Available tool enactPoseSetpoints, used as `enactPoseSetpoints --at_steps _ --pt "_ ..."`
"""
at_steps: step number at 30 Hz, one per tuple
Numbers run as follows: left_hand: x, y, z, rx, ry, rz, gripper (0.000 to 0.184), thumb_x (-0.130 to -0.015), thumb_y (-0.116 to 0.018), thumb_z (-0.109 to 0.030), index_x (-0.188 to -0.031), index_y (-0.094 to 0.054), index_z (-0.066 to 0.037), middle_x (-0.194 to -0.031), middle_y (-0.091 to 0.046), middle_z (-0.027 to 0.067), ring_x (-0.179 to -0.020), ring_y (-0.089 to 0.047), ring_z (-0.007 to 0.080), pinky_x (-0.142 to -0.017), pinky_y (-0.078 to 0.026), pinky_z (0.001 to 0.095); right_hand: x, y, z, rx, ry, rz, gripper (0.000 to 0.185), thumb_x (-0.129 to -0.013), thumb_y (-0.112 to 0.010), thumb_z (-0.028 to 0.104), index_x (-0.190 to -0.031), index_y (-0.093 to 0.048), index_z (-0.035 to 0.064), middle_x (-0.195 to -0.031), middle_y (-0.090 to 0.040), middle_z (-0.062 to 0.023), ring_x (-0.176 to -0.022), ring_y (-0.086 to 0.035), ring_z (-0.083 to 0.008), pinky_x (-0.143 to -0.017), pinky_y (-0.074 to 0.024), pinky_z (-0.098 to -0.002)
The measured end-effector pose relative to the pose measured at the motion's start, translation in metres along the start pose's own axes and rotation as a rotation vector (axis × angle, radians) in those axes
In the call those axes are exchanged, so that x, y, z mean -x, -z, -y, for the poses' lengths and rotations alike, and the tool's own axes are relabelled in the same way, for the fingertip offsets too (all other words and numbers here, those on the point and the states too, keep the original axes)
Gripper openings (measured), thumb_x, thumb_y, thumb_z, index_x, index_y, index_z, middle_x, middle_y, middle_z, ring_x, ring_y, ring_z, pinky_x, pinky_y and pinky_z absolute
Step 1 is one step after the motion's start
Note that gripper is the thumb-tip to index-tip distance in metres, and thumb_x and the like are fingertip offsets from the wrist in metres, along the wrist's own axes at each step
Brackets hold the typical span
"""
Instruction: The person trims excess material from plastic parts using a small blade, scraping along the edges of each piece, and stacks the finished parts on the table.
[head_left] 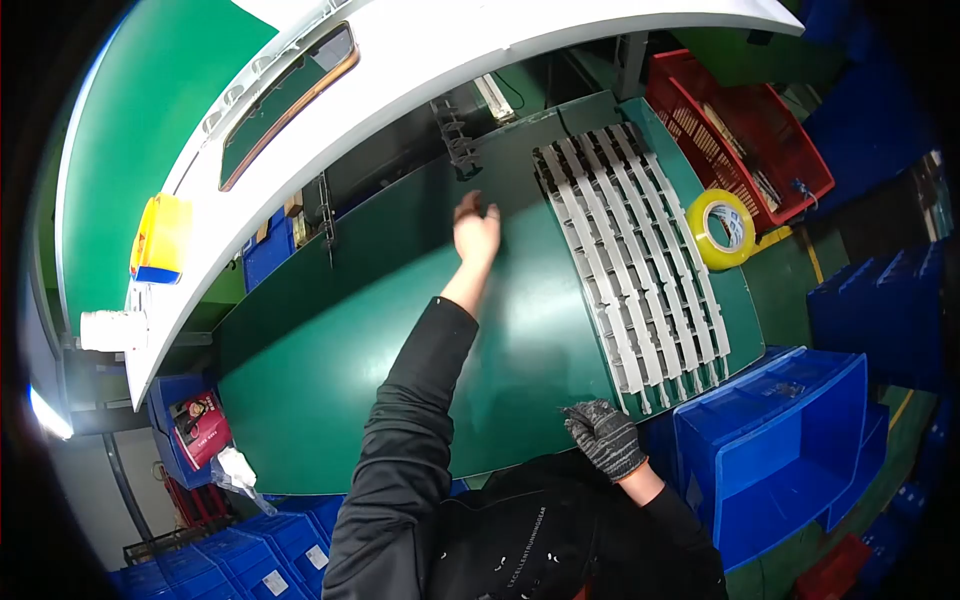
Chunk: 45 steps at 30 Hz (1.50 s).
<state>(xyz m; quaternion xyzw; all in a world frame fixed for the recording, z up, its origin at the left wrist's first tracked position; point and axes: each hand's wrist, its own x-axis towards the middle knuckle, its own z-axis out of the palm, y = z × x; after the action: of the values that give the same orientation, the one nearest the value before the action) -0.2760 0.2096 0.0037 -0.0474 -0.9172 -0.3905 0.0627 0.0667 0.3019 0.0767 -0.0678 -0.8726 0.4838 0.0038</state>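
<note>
My left hand [477,236] is bare and reaches out over the green table [400,380], its thumb apart from the darkly shadowed fingers. Just beyond its fingertips is a dark strip with clips [458,140], with a gap between them. A grey knitted glove covers my right hand [606,440], at the table's near edge. Its fingers are curled together, and whatever they may hold is hidden. Beside that hand, to the upper right, lies a row of several long pale grey slotted strips [640,270], set side by side.
A yellow tape roll [721,230] rests right of the strips. Behind it stands a red crate [750,140]; a blue bin [780,450] is at the lower right. A curved white shelf [420,50] arches over the far side, bearing a phone-like dark panel [290,105].
</note>
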Motion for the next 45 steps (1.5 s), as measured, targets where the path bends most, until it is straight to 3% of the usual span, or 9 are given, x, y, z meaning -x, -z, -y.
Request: enactPoseSetpoints --at_steps 4,11,16,23,33,39,41,42,45 --pt "-0.06 0.008 -0.004 -0.152 0.022 -0.105 0.043 -0.072 -0.063 -0.018 -0.114 -0.052 -0.019 -0.114 -0.045 0.0157 -0.1 -0.051 0.031 -0.084 -0.044 0.039 0.0 -0.005 -0.004 0.068 -0.042 -0.005 0.019 -0.076 -0.061 0.017 -0.092 -0.063 0.0081 -0.088 -0.061 -0.0126 -0.079 -0.058 -0.0304 -0.068 -0.0479 -0.0374" --pt "-0.116 0.012 0.079 -0.325 -0.144 0.126 0.026 -0.072 -0.063 -0.023 -0.097 -0.063 -0.017 -0.1 -0.055 0.0185 -0.097 -0.051 0.0375 -0.081 -0.045 0.0427 0.002 -0.023 -0.006 0.098 -0.091 0.014 0.018 -0.076 -0.059 0.018 -0.09 -0.062 0.0079 -0.086 -0.061 -0.0134 -0.078 -0.058 -0.0307 -0.068 -0.0473 -0.0384" --pt "-0.1 0.103 0.126 -0.493 -0.086 -0.221 0.021 -0.074 -0.06 -0.026 -0.093 -0.064 -0.018 -0.112 -0.053 0.0092 -0.106 -0.047 0.0309 -0.085 -0.041 0.0444 -0.012 -0.044 0.005 0.035 -0.036 0.07 0.02 -0.078 -0.058 0.019 -0.093 -0.061 0.0068 -0.088 -0.06 -0.0147 -0.081 -0.057 -0.0326 -0.07 -0.0465 -0.0398" --pt "-0.062 0.192 0.208 -0.627 0.11 -0.139 0.022 -0.074 -0.06 -0.027 -0.095 -0.063 -0.023 -0.13 -0.041 0.0072 -0.117 -0.04 0.0304 -0.092 -0.036 0.0453 -0.039 -0.085 0.038 0.089 0.003 0.128 0.025 -0.078 -0.059 0.022 -0.098 -0.06 0.0077 -0.094 -0.06 -0.0146 -0.084 -0.057 -0.033 -0.075 -0.046 -0.0395" --pt "0.007 0.183 0.181 -0.455 0.17 -0.128 0.021 -0.072 -0.061 -0.023 -0.092 -0.063 -0.017 -0.131 -0.038 0.0112 -0.109 -0.046 0.0307 -0.086 -0.042 0.0445 -0.073 -0.168 0.189 -0.306 0.39 0.398 0.044 -0.074 -0.063 0.033 -0.106 -0.056 0.0032 -0.103 -0.057 -0.0176 -0.099 -0.053 -0.0315 -0.086 -0.0419 -0.0389" --pt "0.028 0.195 0.168 -0.464 0.168 -0.032 0.022 -0.076 -0.059 -0.021 -0.096 -0.063 -0.016 -0.132 -0.037 0.01 -0.11 -0.045 0.0292 -0.088 -0.04 0.0434 -0.04 -0.18 0.204 -0.292 0.438 0.186 0.024 -0.081 -0.058 0.019 -0.099 -0.056 0.0029 -0.089 -0.06 -0.0128 -0.08 -0.059 -0.0266 -0.066 -0.0485 -0.0341" --pt "0.032 0.203 0.169 -0.466 0.169 0.025 0.023 -0.077 -0.058 -0.023 -0.098 -0.063 -0.016 -0.132 -0.037 0.0099 -0.111 -0.045 0.0282 -0.089 -0.04 0.0432 -0.024 -0.162 0.213 -1.132 -0.313 0.885 0.018 -0.085 -0.056 0.02 -0.095 -0.055 0.0047 -0.076 -0.057 -0.0055 -0.06 -0.056 -0.0117 -0.046 -0.0431 -0.0243" --pt "0.034 0.207 0.168 -0.463 0.178 0.041 0.022 -0.077 -0.057 -0.022 -0.097 -0.063 -0.015 -0.133 -0.036 0.0098 -0.11 -0.046 0.0282 -0.09 -0.04 0.043 -0.022 -0.156 0.215 -1.072 -0.186 1.081 0.014 -0.087 -0.055 0.021 -0.091 -0.053 0.0074 -0.068 -0.051 0.001 -0.047 -0.045 -0.002 -0.036 -0.0314 -0.0175" --pt "0.041 0.211 0.165 -0.459 0.224 0.077 0.022 -0.078 -0.057 -0.022 -0.099 -0.062 -0.016 -0.133 -0.037 0.0109 -0.109 -0.048 0.0305 -0.091 -0.039 0.0426 -0.007 -0.152 0.222 -1.027 -0.093 1.245 0.014 -0.086 -0.056 0.021 -0.086 -0.052 0.0075 -0.064 -0.048 0.0021 -0.04 -0.04 -0.0035 -0.035 -0.0313 -0.0194"
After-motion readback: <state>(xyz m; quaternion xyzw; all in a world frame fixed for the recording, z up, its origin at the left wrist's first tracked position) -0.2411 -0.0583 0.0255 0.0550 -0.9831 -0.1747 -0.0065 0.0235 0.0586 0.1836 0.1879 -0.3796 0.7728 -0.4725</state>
